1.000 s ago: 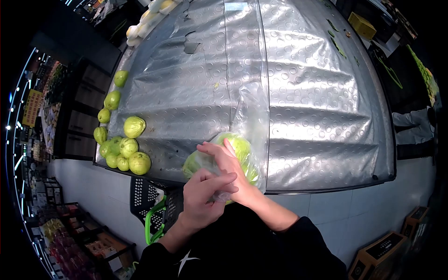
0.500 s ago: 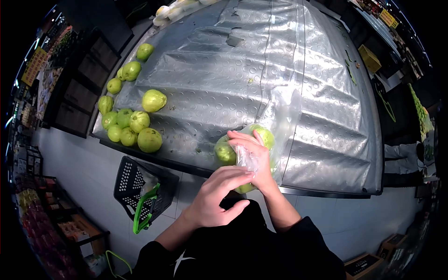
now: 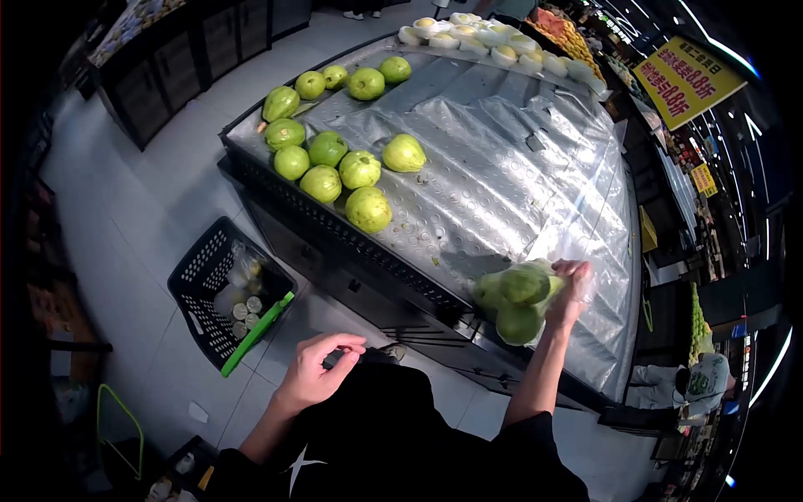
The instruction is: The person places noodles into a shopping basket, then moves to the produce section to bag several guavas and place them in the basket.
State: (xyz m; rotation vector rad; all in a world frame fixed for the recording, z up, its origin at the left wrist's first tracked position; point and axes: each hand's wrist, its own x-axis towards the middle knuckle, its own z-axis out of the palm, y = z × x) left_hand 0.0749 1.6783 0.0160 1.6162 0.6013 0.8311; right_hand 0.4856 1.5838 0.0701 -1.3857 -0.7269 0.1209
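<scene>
My right hand (image 3: 571,289) is closed around the gathered neck of a clear plastic bag (image 3: 539,266). Several green guavas (image 3: 519,322) bulge inside it, tilted out to the left of my fist at the stand's front edge. My left hand (image 3: 322,368) is in front of my body, its fingers loosely bent and the thumb apart, holding nothing. Loose guavas (image 3: 360,169) lie grouped on the left part of the silver-covered display stand (image 3: 477,201). One guava (image 3: 404,153) sits a little apart from that group.
A black shopping basket (image 3: 196,272) with a green handle (image 3: 259,335) stands on the floor at left, with cans and bagged items in it. Pale fruits in white foam (image 3: 502,52) line the stand's far edge. A person (image 3: 703,381) is at the far right.
My right hand has moved right with the bag, whose guavas now swing out to the left. My left hand has come away from the bag, down and left. The view has turned.
</scene>
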